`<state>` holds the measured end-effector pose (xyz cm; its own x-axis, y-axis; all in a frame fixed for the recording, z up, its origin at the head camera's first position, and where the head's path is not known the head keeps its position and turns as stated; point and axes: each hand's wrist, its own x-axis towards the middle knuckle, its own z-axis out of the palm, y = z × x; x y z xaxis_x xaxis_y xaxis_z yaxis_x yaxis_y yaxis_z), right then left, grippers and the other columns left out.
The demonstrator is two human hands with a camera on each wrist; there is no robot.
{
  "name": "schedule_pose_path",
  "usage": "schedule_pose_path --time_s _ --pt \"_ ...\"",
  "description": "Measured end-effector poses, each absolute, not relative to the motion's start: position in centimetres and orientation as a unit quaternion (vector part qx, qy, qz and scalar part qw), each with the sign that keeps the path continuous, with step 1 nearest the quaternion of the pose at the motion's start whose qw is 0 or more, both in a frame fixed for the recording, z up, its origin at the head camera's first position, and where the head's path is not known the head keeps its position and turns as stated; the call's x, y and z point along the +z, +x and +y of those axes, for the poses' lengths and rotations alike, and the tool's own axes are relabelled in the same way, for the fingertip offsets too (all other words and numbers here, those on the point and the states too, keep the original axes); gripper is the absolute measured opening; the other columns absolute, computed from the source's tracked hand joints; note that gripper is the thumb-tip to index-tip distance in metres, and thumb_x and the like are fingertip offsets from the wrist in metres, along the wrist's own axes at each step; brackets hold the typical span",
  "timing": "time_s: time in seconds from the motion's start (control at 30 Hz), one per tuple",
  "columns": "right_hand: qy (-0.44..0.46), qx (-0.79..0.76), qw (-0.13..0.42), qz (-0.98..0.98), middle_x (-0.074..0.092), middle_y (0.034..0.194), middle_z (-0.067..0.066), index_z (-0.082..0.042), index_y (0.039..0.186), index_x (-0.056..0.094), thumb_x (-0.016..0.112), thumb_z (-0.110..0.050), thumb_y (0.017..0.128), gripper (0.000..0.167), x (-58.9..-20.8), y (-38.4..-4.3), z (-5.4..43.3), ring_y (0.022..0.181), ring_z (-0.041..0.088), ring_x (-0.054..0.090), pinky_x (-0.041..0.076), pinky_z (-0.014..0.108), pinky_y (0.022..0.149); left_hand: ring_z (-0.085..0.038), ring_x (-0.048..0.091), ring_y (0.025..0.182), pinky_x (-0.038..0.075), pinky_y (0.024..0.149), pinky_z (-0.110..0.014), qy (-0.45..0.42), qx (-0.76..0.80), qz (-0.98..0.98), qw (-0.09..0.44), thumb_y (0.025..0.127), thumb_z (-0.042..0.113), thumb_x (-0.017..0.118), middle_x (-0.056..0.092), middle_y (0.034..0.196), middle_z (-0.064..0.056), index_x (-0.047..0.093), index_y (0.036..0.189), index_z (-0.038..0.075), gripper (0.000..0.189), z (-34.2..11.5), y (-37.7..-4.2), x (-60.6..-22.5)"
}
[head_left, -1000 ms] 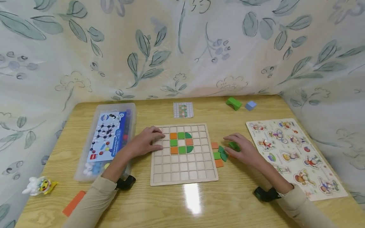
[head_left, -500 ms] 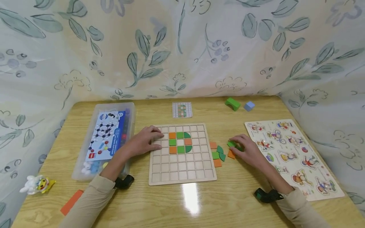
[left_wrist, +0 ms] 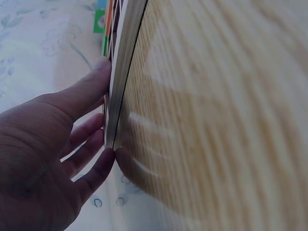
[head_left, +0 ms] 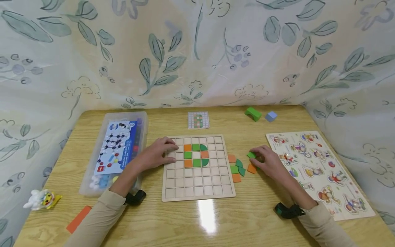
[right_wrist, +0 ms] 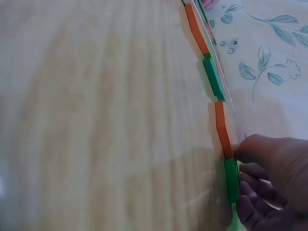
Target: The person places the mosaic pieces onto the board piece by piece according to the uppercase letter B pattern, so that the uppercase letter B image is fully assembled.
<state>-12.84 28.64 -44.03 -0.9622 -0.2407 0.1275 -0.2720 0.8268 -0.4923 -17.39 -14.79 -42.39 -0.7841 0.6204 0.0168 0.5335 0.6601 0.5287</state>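
Note:
My left hand [head_left: 158,152] rests on the left edge of a wooden grid board [head_left: 197,181]; in the left wrist view the thumb [left_wrist: 94,84] lies on its face. Orange and green tiles form a small ring in the upper middle of its grid. To the right of the board, my right hand [head_left: 267,161] pinches a bright green square tile [head_left: 251,155] between thumb and index finger, low over the table. An orange tile [head_left: 252,168] lies just below that, partly beside the thumb. Several loose tiles [head_left: 236,178] lie along the board's right edge.
A small printed pattern card [head_left: 198,120] lies behind the board. A clear plastic box [head_left: 102,181] stands on the left, a picture puzzle board [head_left: 321,171] on the right. Green [head_left: 253,114] and blue [head_left: 271,116] blocks sit at the back; a toy figure [head_left: 43,199] and red block [head_left: 78,219] front left.
My right hand has drawn slightly right, away from the board, uncovering the orange tile and more of the bright green one. The left hand has stayed at the board's edge.

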Motion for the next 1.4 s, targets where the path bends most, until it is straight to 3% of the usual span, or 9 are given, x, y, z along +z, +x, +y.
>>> schedule_pose_path --time_s 0.17,0.43,1.4 --pt "0.156 0.262 0.036 -0.952 0.061 0.108 0.017 -0.001 0.115 0.066 0.070 -0.007 0.087 0.029 -44.14 -13.12 28.71 0.086 0.025 0.058 0.045 0.039 0.071 -0.028 0.049 0.122 0.044 0.101 -0.047 0.317 0.263 0.907 0.085 0.088 0.033 0.071 0.054 0.132 -0.007 0.063 0.128 0.012 0.046 -14.77 -17.40 -42.41" --pt "0.153 0.267 0.030 -0.951 0.060 0.109 0.017 -0.001 0.118 0.066 0.071 -0.010 0.087 0.033 -44.51 -13.52 28.86 0.079 0.018 0.047 0.036 0.030 0.066 -0.027 0.049 0.122 0.044 0.101 -0.046 0.317 0.259 0.908 0.086 0.088 0.033 0.071 0.054 0.132 -0.008 0.063 0.129 0.012 0.046 -14.85 -17.41 -42.49" --pt "0.130 0.297 0.043 -0.945 0.060 0.098 0.011 -0.004 0.109 0.069 0.073 -0.010 0.086 0.025 -44.37 -13.64 28.70 0.079 0.017 0.056 0.046 0.025 0.066 -0.028 0.050 0.121 0.044 0.100 -0.047 0.318 0.259 0.909 0.079 0.088 0.032 0.071 0.055 0.130 -0.008 0.064 0.127 0.011 0.045 -14.74 -17.37 -42.36"
